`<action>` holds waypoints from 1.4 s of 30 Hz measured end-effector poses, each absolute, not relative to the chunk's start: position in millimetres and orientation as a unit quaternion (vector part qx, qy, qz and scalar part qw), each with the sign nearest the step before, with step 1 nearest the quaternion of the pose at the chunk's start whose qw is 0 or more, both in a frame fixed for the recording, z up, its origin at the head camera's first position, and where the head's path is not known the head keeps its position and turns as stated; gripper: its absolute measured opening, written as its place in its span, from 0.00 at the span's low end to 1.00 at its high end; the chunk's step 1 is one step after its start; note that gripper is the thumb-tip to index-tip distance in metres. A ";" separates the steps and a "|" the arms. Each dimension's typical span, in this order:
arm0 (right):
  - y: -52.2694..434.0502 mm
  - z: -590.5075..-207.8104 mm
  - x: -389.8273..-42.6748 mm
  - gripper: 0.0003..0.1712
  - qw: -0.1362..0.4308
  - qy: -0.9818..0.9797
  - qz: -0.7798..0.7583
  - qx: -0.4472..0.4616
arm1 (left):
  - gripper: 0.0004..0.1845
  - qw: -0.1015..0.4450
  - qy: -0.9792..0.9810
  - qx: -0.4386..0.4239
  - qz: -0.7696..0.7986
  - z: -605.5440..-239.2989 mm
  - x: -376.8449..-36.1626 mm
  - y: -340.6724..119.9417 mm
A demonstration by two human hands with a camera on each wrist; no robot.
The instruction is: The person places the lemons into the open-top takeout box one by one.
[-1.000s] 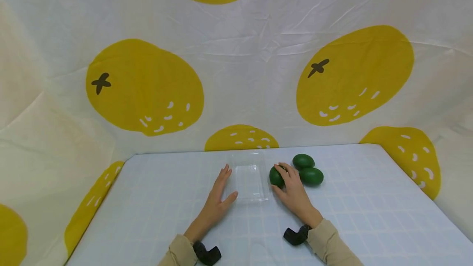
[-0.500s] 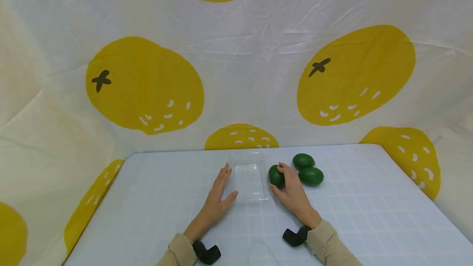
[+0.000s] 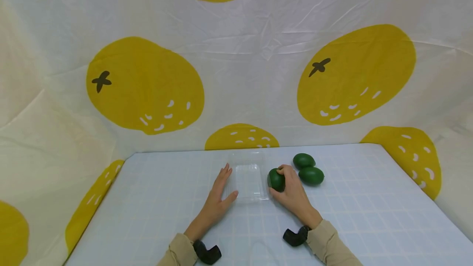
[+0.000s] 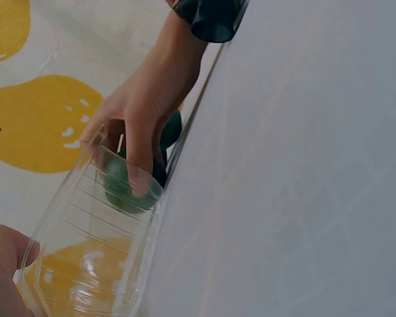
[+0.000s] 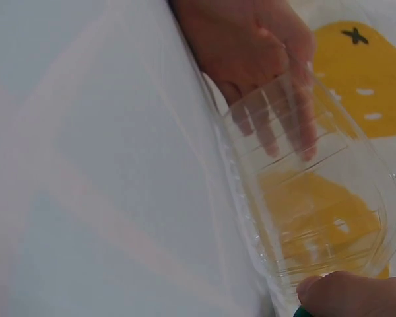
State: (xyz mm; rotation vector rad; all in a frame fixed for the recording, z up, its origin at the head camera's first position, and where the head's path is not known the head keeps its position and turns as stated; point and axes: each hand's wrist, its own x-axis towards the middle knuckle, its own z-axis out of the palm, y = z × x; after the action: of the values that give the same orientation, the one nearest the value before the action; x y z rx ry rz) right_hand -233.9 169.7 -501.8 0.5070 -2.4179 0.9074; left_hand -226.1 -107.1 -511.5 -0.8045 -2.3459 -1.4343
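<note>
A clear plastic container (image 3: 248,177) stands on the table between the hands. The left hand (image 3: 218,196) lies along its left side, fingers fairly straight and thumb spread near the front corner. The right hand (image 3: 293,196) grips a dark green oval fruit (image 3: 275,180) just right of the container, thumb in front and fingers behind. Seen through the clear wall in the left wrist view, that fruit (image 4: 122,185) sits beneath the curled fingers. In the right wrist view, the right thumb (image 5: 356,294) shows with a sliver of green below it.
Two more dark green fruits, one farther back (image 3: 304,160) and one nearer (image 3: 311,176), lie together right of the right hand. A pale checked cloth (image 3: 369,208) covers the table. Behind it hangs a curtain (image 3: 251,85) with yellow fruit prints.
The right hand's fingers have drawn in around the fruit. The fruit has shifted slightly left and nearer the person. The left hand and container stay put.
</note>
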 end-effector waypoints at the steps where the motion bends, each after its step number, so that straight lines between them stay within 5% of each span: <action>1: 169.5 -501.2 -233.9 0.36 0.248 -0.890 0.336 0.184 | 0.36 0.138 -0.811 -0.278 -0.495 -511.5 -226.2 -107.2; 11: 168.0 -501.7 -236.3 0.34 0.223 -0.885 0.370 0.173 | 0.37 0.128 -0.816 -0.269 -0.495 -509.2 -226.4 -109.1; 27: 166.2 -496.5 -240.9 0.37 0.389 -0.789 0.440 0.181 | 0.37 0.125 -0.816 -0.267 -0.498 -506.6 -225.7 -108.6; 38: 129.4 -442.3 -234.7 0.39 0.393 -0.751 0.504 0.170 | 0.37 0.119 -0.815 -0.272 -0.497 -512.5 -226.4 -107.8; 42: 112.9 -436.8 -244.1 0.38 0.347 -0.762 0.526 0.149 | 0.37 0.119 -0.820 -0.271 -0.490 -513.8 -226.0 -107.8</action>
State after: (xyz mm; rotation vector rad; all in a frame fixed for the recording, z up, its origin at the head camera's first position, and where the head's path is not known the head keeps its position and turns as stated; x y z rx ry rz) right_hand -244.1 112.9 -436.8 0.3864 -1.9771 1.3653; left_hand -226.0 -107.8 -513.8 -0.7931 -2.3971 -1.4337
